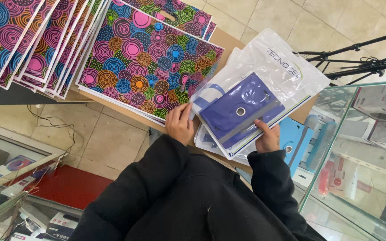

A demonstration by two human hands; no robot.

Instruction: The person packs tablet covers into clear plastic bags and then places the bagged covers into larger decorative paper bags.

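Gripping the clear pouch (264,76) with a blue tablet case (240,111) | right hand (268,138) clamped on its lower edge | left hand (179,122) closed on its left corner, touching the patterned bag (144,62) beside it

The counter (228,42) is crowded: patterned bags (148,62) fan over its left and middle, and clear packets (264,89) overlap them on the right. Bare board shows only at the far edge. A glass case (358,147) and tripod legs (358,58) close the right side.
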